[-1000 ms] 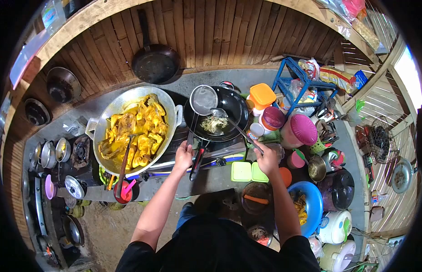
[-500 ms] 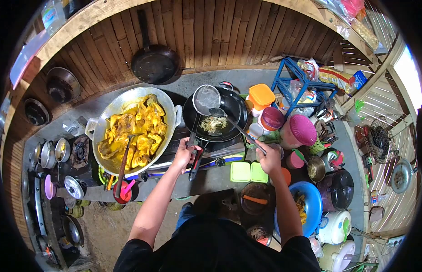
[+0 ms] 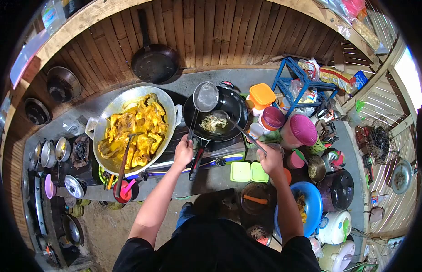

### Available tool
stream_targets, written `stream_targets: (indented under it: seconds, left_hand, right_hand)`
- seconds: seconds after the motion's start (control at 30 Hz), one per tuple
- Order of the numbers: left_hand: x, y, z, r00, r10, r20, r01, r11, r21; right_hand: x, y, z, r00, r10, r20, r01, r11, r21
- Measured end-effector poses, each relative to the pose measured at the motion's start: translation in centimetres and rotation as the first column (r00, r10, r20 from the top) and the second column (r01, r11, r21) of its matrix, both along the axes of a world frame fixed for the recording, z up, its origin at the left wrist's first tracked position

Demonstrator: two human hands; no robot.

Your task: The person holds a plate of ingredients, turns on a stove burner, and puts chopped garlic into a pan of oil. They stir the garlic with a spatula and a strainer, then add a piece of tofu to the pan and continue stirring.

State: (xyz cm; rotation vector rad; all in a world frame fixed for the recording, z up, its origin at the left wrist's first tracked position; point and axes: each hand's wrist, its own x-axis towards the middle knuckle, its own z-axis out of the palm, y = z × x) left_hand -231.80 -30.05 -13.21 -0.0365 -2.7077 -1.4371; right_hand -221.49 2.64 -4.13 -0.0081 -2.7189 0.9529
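Observation:
A black frying pan [image 3: 236, 106] stands on the stove with a small heap of pale shreds [image 3: 214, 123] in oil. My left hand [image 3: 184, 154] grips the long handle of a round wire skimmer [image 3: 206, 96], which hovers over the pan's far left rim. My right hand [image 3: 271, 158] holds a metal spatula [image 3: 221, 115] by its long handle, its blade resting in the pan beside the shreds. The pan's black and red handle [image 3: 195, 162] points toward me between my hands.
A large steel wok [image 3: 112, 107] of yellow cooked pieces with a wooden ladle stands left of the pan. Lidded jars, a pink container [image 3: 301, 130], green lids [image 3: 250, 172] and a blue basin [image 3: 313, 204] crowd the right. A black pan [image 3: 154, 61] leans on the wooden wall.
The skimmer has risen slightly toward the pan's far rim. My left hand has shifted along its handle. The spatula blade has moved a little right in the pan.

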Motion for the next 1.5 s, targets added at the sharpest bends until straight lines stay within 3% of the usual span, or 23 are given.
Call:
stream_targets:
  seconds: [0.13,0.3,0.6,0.73,0.97,1.03,1.1,1.17,1.27,1.43,1.5]
  left_hand:
    - [0.8,-0.2,2.0,0.999,0.02,0.051,-0.019,0.999,-0.034]
    - [1.5,-0.4,2.3,0.996,0.023,0.082,-0.017,0.997,-0.073]
    - [2.0,-0.8,1.7,0.997,0.065,0.028,-0.063,0.995,-0.072]
    - [2.2,-0.7,2.0,0.998,0.058,0.021,-0.056,0.994,-0.09]
    - [3.3,-0.6,1.4,0.999,0.041,0.01,-0.04,0.998,-0.045]
    - [3.6,-0.6,2.3,0.999,0.038,0.036,-0.037,0.999,-0.029]
    - [3.7,-0.7,3.3,0.992,0.043,0.122,-0.042,0.999,-0.012]
    - [3.6,-0.8,2.9,0.994,0.056,0.096,-0.054,0.998,-0.024]
    - [3.6,-1.0,2.6,0.995,0.076,0.057,-0.075,0.997,-0.034]
    - [3.7,-0.7,3.0,0.991,0.087,0.102,-0.085,0.996,-0.024]
    - [3.7,-0.7,2.3,0.996,0.079,0.03,-0.079,0.997,-0.026]
  right_hand:
    - [0.6,-0.5,-0.1,0.994,0.111,0.008,-0.111,0.982,0.152]
    - [0.0,-2.0,-1.2,0.988,0.071,0.137,-0.098,0.974,0.204]
    - [-3.2,-0.8,-1.0,0.983,-0.162,0.085,0.125,0.933,0.337]
    - [-4.4,-1.3,-1.0,0.971,-0.2,0.134,0.142,0.926,0.348]
    - [-5.6,-2.0,-4.5,0.969,-0.089,0.229,0.024,0.962,0.271]
    - [-5.7,-1.5,-5.5,0.991,0.055,0.123,-0.07,0.99,0.126]
    - [-4.9,-1.0,-4.8,0.993,0.056,0.1,-0.066,0.993,0.099]
    - [-4.7,-0.7,-3.8,0.995,0.06,0.074,-0.065,0.995,0.07]
    - [-4.5,-0.9,-1.2,0.988,-0.093,0.121,0.075,0.987,0.145]
    - [-7.6,0.0,-4.2,0.984,-0.143,0.111,0.118,0.971,0.206]
    - [-8.3,-0.5,-4.9,0.984,-0.145,0.099,0.122,0.97,0.209]
